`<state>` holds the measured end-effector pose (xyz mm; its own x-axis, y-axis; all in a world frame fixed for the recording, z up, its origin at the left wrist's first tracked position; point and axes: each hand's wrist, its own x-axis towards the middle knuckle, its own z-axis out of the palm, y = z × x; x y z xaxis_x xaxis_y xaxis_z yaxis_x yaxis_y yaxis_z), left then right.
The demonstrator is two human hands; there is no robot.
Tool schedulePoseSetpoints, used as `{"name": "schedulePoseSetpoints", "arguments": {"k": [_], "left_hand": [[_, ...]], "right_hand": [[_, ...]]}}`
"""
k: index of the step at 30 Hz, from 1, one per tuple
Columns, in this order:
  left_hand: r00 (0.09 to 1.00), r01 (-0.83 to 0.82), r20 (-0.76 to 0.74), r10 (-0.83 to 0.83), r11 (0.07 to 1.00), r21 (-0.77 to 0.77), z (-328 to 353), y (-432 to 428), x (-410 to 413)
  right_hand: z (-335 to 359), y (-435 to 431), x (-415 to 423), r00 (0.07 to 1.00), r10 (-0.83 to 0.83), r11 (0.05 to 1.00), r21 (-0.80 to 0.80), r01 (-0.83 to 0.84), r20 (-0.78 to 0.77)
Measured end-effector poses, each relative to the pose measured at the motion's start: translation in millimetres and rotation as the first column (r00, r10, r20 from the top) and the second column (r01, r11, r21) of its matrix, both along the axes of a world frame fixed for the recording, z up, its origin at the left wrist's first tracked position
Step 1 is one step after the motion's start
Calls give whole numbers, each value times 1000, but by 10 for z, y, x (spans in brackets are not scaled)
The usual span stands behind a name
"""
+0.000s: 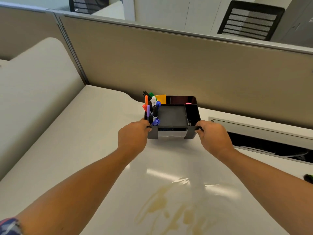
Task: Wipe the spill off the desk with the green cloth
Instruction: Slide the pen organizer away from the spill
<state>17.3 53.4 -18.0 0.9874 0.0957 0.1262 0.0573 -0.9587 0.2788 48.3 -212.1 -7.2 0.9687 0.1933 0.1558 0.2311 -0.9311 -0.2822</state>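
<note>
A black desk organiser was seen standing on the white desk, close against the beige partition behind it. The organiser was gripped at both of its near corners. The left hand was closed around the near left corner, fingers curled over the rim, and the right hand was closed in the same way around the near right corner. Both forearms were stretched forward across the desk towards the organiser.

In the organiser's left compartment a cluster of markers was held upright, with orange, purple, blue, black and green caps visible. A yellow pad was seen at the organiser's back, and something pink at its right rear. A shallow empty tray formed the organiser's middle.

A yellowish spill was spread thinly over the desk in front of the organiser, nearer the camera and between the two forearms, streaked as though smeared. To the right of the organiser an open cable slot was cut into the desk. At the far right edge, in front of that slot, a small dark green thing was partly visible; whether it was the cloth could not be told.
</note>
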Motion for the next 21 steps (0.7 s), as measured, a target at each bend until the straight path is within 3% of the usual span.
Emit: {"name": "schedulePoseSetpoints", "arguments": {"k": [10, 21], "left_hand": [[959, -252, 141, 247, 967, 20, 221, 1144, -736], [909, -410, 109, 403, 910, 62, 32, 1907, -1174]], "right_hand": [[189, 1298, -54, 971, 237, 970, 46, -238, 25], [-94, 2326, -39, 937, 350, 935, 63, -349, -13]]}}
